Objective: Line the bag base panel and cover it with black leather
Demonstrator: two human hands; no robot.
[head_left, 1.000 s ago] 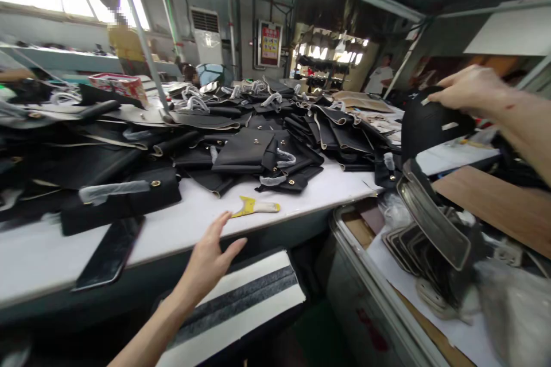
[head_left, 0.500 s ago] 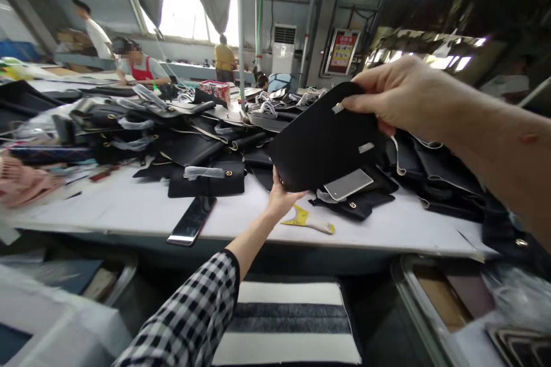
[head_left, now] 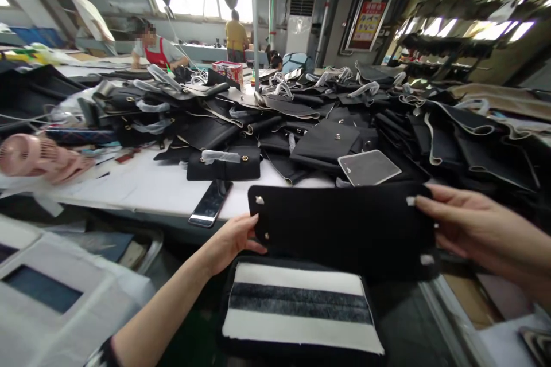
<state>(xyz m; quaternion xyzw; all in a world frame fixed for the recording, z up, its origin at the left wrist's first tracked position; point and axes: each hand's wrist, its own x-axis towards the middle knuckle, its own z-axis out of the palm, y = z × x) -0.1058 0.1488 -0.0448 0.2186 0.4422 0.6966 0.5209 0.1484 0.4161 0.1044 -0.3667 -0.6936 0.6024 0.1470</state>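
Note:
Between my hands I hold up a flat black panel (head_left: 340,232) with rounded corners, leather-like, with small shiny bits of hardware near its corners. My left hand (head_left: 232,241) grips its left edge, thumb in front. At the right edge, my right hand (head_left: 465,229) pinches it beside a small pale tab. Below the panel lies a piece with white and dark grey stripes and a black border (head_left: 297,307). On the table behind, a black bag part with a wrapped handle (head_left: 224,164) lies near a phone (head_left: 210,203).
Black bag pieces (head_left: 327,140) are heaped across the white table (head_left: 129,183). A clear-grey plate (head_left: 369,167) rests on them. A pink fan (head_left: 38,157) stands at left. Bins flank me at lower left and right. Several people work farther back, one in a red apron (head_left: 159,53).
The black panel has come down toward me and turned from slanted to nearly level. My right hand has lowered, and my left hand has moved left and down. The view has shifted.

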